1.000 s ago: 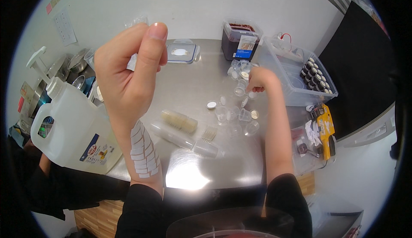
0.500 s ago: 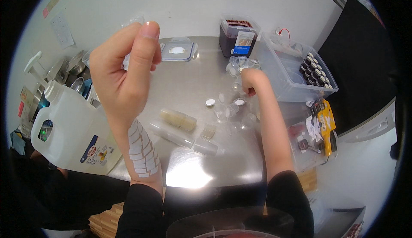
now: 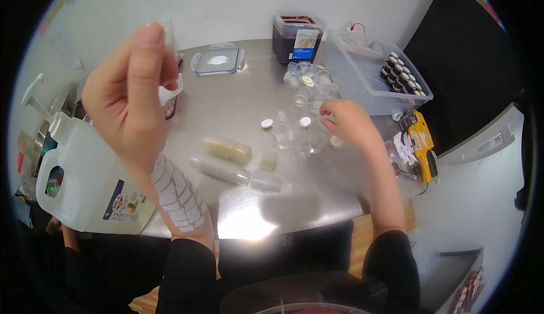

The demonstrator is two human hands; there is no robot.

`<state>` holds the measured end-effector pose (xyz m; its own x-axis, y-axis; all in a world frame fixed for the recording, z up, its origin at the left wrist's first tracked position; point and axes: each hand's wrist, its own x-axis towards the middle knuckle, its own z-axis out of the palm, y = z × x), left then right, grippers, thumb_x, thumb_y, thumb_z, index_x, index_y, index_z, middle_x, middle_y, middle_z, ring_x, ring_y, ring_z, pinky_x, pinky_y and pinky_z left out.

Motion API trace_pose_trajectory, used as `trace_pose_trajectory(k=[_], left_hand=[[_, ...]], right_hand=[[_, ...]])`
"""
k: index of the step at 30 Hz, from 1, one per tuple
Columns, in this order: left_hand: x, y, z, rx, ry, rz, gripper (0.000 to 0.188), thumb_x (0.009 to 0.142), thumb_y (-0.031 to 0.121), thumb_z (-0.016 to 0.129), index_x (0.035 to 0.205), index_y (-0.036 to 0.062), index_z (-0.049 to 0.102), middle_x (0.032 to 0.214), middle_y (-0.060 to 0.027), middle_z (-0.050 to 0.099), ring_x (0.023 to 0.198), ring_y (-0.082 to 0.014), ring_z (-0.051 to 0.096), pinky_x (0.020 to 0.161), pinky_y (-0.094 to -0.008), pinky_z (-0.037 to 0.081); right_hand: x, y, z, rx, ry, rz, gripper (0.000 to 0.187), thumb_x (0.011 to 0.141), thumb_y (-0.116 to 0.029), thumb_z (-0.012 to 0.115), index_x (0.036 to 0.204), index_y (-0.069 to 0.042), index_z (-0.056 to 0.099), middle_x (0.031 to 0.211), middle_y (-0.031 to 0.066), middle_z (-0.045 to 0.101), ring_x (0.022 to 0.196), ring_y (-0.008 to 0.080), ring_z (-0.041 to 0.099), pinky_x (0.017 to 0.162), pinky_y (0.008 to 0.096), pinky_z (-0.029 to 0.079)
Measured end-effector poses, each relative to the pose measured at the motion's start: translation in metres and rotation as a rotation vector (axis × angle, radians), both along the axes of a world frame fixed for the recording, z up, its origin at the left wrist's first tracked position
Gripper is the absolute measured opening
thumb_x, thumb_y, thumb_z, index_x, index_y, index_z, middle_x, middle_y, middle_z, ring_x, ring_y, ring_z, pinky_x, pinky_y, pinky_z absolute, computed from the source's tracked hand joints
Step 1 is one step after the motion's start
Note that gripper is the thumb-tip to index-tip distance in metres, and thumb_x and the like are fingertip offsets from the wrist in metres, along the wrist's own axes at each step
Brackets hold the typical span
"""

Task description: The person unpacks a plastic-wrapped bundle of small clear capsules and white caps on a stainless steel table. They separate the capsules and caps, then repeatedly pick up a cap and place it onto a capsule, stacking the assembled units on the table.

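My left hand [image 3: 133, 90] is raised close at the left, its fingers curled in beside the thumb; what they hold, if anything, is hidden. Several white labels [image 3: 178, 200] are stuck along my left forearm. Over the steel table [image 3: 317, 200], my right hand [image 3: 351, 121] has thumb and fingers slightly apart, with nothing visible between them. It is at the right edge of a scatter of small clear plastic cups [image 3: 301, 96]. Among these lie white round lids, one white lid [image 3: 305, 122] just left of my fingers and another white lid [image 3: 266, 123] farther left.
Stacked plastic cups [image 3: 221, 169] lie sideways mid-table. A tub of dark red contents [image 3: 294, 39] and a flat lidded container [image 3: 217, 62] stand behind. On the right is a clear bin [image 3: 374, 96] holding dark jars [image 3: 401, 76], beside a yellow tool [image 3: 422, 147]; at left, a large jug [image 3: 85, 172].
My right hand has come nearer and to the right from the cup pile, and its fingers now show apart. The whole view has shifted slightly; my left hand stays raised.
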<state>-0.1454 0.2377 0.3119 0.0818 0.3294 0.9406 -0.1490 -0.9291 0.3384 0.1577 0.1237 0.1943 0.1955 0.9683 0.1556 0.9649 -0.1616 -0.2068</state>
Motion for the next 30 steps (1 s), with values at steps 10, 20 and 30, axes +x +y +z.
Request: trace_pose_trajectory(k=[10,20,30], left_hand=[[-0.021,-0.016,0.008,0.019,0.164,0.112,0.043,0.104,0.024,0.040,0.067,0.0045,0.049,0.066,-0.0063,0.051,0.059,-0.0121,0.047,0.056,-0.0259,0.034],[-0.027,-0.011,0.008,0.061,0.160,0.071,0.042,0.104,0.022,0.038,0.069,0.0035,0.050,0.067,-0.0071,0.049,0.059,-0.0139,0.048,0.055,-0.0263,0.033],[-0.032,-0.011,0.012,0.107,0.205,0.113,0.042,0.105,0.022,0.035,0.070,0.0041,0.049,0.068,-0.0068,0.047,0.060,-0.0145,0.047,0.056,-0.0266,0.034]], right_hand=[[0.064,0.095,-0.038,0.449,-0.132,-0.106,0.047,0.088,-0.031,0.067,0.129,-0.011,0.058,0.132,0.0193,0.057,0.117,0.0344,0.058,0.095,0.0446,0.048],[0.063,0.102,-0.031,-0.134,0.119,-0.125,0.043,0.080,-0.034,0.073,0.114,-0.008,0.069,0.115,0.0164,0.068,0.107,0.0321,0.065,0.092,0.0420,0.051],[0.071,0.094,-0.007,-0.213,0.457,0.132,0.030,0.085,-0.016,0.066,0.114,-0.011,0.070,0.110,0.0114,0.072,0.106,0.0271,0.066,0.092,0.0388,0.050]])
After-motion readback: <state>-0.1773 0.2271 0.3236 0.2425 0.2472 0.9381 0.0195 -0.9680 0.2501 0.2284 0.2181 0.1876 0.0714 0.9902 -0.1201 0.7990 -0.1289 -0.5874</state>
